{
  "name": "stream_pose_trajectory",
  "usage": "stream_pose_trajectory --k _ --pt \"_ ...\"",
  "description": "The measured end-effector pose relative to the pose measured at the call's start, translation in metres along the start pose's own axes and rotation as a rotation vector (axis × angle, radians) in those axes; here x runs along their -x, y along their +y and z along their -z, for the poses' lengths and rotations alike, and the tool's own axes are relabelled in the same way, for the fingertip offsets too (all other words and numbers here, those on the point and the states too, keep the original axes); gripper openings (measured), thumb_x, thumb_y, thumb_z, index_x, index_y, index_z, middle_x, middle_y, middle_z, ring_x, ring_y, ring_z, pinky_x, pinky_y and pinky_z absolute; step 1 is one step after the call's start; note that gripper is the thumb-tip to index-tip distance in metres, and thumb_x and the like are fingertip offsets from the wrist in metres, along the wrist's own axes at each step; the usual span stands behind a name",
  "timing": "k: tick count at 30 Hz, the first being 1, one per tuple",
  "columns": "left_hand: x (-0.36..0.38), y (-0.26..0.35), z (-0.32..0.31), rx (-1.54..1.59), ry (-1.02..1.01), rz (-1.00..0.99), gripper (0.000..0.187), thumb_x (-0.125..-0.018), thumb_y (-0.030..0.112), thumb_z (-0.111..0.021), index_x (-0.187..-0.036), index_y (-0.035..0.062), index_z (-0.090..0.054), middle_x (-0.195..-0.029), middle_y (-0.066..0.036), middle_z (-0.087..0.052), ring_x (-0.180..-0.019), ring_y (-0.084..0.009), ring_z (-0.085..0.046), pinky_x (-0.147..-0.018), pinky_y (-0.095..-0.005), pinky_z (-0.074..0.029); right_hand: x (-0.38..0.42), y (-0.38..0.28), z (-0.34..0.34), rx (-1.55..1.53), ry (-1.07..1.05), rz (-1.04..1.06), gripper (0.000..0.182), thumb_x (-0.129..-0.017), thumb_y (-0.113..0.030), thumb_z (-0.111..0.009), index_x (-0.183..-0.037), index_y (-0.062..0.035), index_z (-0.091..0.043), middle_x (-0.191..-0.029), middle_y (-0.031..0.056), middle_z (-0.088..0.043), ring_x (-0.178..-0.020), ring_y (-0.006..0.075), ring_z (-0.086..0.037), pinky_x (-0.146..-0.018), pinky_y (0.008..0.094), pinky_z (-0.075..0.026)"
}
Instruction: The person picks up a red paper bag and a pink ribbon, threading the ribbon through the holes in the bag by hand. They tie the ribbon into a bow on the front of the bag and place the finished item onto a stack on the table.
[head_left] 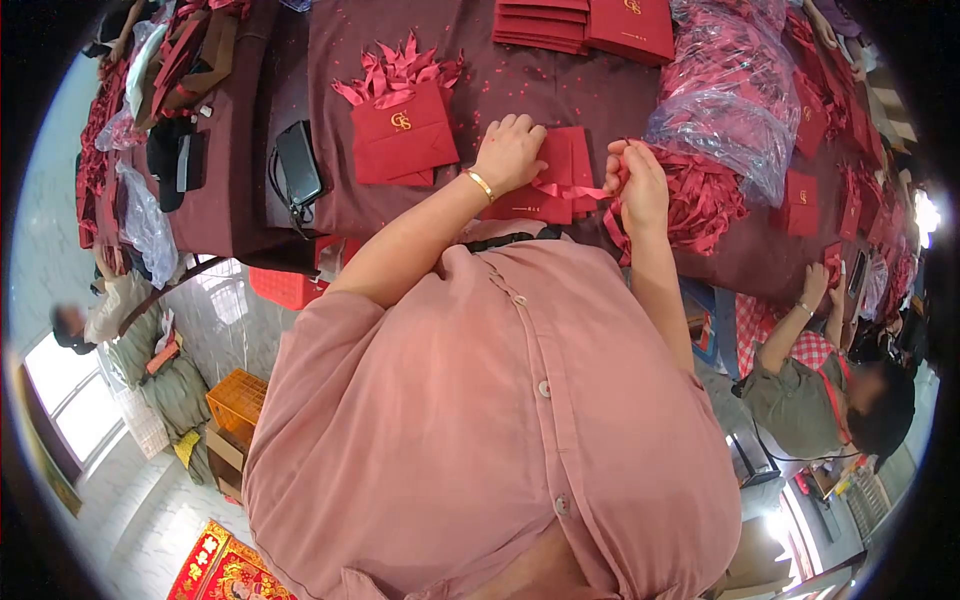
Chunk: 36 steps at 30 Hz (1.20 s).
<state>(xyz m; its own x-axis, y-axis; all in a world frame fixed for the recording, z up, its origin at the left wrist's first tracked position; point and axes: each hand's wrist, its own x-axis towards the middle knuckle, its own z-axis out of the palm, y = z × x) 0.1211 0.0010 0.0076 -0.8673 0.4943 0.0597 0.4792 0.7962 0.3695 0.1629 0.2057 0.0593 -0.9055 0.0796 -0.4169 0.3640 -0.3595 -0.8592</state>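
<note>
A red paper bag (556, 152) lies on the dark red tablecloth in front of me. My left hand (511, 153) rests on its left part, fingers slightly spread and pressing it flat. A red ribbon (575, 190) runs across the bag to my right hand (636, 178), whose fingers are pinched on it. To the right, below my right hand's level, lies a heap of red ribbons (705, 200). On the left is a stack of red bags (403, 135) with ribbon ends fanned out at its top.
More red bags (630, 28) are stacked at the back, beside a clear plastic bag of ribbons (735, 90). A black pouch (298, 165) lies at the left. A co-worker (815, 400) works at the right; another person (130, 320) is at the far left.
</note>
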Motion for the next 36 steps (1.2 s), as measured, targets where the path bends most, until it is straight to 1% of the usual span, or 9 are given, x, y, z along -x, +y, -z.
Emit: stream_pose_trajectory --k 8,13,16,17,18,21,25,28,36 --pt "-0.009 0.007 0.021 -0.032 -0.103 0.015 0.035 -0.068 0.021 -0.075 -0.096 0.01 -0.058 -0.096 -0.009 -0.057 -0.098 -0.0286 -0.055 -0.081 -0.0412 -0.044 0.0 0.007 -0.005 0.07 0.06 0.081 0.021 -0.093 -0.015 -0.053 -0.101 0.0006 -0.065 -0.078 0.0023 -0.06 -0.06 0.0068 -0.052 -0.054 0.0219 -0.046" --pt "-0.012 -0.004 0.02 0.317 -0.248 0.021 0.024 -0.074 0.018 -0.069 -0.095 0.0076 -0.064 -0.088 -0.014 -0.067 -0.086 -0.0338 -0.063 -0.076 -0.0431 -0.05 0.005 0.001 -0.008 0.381 0.008 0.128 0.018 -0.092 -0.014 -0.058 -0.098 -0.0001 -0.067 -0.076 -0.0005 -0.059 -0.06 0.0037 -0.051 -0.054 0.0189 -0.044" --pt "-0.021 -0.005 0.04 0.571 -0.188 0.094 0.021 -0.078 0.017 -0.066 -0.096 0.0061 -0.067 -0.088 -0.017 -0.068 -0.084 -0.0347 -0.065 -0.075 -0.0409 -0.051 0.012 -0.012 -0.019 0.522 0.034 0.174 0.017 -0.089 -0.016 -0.061 -0.091 -0.0017 -0.068 -0.068 0.0004 -0.06 -0.059 0.0055 -0.052 -0.055 0.0221 -0.043" --pt "-0.023 -0.002 0.051 0.586 -0.199 0.119 0.022 -0.08 0.014 -0.066 -0.098 0.0012 -0.065 -0.086 -0.015 -0.067 -0.077 -0.0251 -0.065 -0.072 -0.0334 -0.05 0.013 -0.014 -0.021 0.522 0.034 0.175 0.017 -0.089 -0.016 -0.061 -0.091 -0.0017 -0.068 -0.068 0.0004 -0.06 -0.059 0.0055 -0.052 -0.055 0.0221 -0.043" --pt "-0.026 -0.002 0.058 0.585 -0.198 0.119 0.022 -0.08 0.014 -0.066 -0.098 0.0012 -0.065 -0.086 -0.015 -0.067 -0.077 -0.0251 -0.065 -0.072 -0.0334 -0.05 0.013 -0.016 -0.023 0.597 0.054 0.24 0.016 -0.088 -0.017 -0.062 -0.09 -0.0016 -0.067 -0.067 0.0026 -0.06 -0.059 0.0073 -0.054 -0.056 0.0242 -0.044" --pt "-0.03 0.002 0.075 0.722 -0.189 0.181 0.017 -0.083 0.009 -0.064 -0.094 -0.0027 -0.064 -0.075 -0.004 -0.063 -0.069 -0.0092 -0.054 -0.066 -0.0263 -0.046 0.015 -0.024 -0.032 0.705 0.08 0.38 0.017 -0.087 -0.017 -0.062 -0.089 -0.0009 -0.066 -0.065 0.0077 -0.06 -0.06 0.0111 -0.056 -0.057 0.028 -0.045" --pt "-0.031 0.01 0.092 0.852 -0.237 0.233 0.013 -0.084 0.008 -0.062 -0.092 -0.0018 -0.064 -0.074 0.0 -0.061 -0.069 -0.006 -0.052 -0.064 -0.0243 -0.044 0.02 -0.039 -0.044 0.776 0.092 0.513 0.017 -0.086 -0.017 -0.062 -0.085 0.0 -0.064 -0.068 0.0135 -0.06 -0.06 0.0176 -0.058 -0.059 0.0311 -0.046" --pt "-0.029 0.018 0.1 0.901 -0.243 0.236 0.011 -0.085 0.007 -0.062 -0.091 -0.0014 -0.064 -0.074 0.001 -0.06 -0.068 -0.0054 -0.051 -0.063 -0.0236 -0.043 0.02 -0.042 -0.048 0.807 0.076 0.649 0.013 -0.087 -0.012 -0.061 -0.085 0.0011 -0.063 -0.063 0.0059 -0.055 -0.059 0.0086 -0.051 -0.056 0.0255 -0.042" --pt "-0.026 0.024 0.109 0.894 -0.249 0.235 0.012 -0.085 0.008 -0.063 -0.092 -0.0015 -0.064 -0.073 0.002 -0.059 -0.068 -0.0051 -0.05 -0.063 -0.0229 -0.043 0.02 -0.042 -0.047 0.881 0.043 0.705 0.013 -0.086 -0.011 -0.06 -0.083 0.0016 -0.062 -0.065 0.011 -0.055 -0.058 0.0139 -0.052 -0.056 0.0282 -0.043"
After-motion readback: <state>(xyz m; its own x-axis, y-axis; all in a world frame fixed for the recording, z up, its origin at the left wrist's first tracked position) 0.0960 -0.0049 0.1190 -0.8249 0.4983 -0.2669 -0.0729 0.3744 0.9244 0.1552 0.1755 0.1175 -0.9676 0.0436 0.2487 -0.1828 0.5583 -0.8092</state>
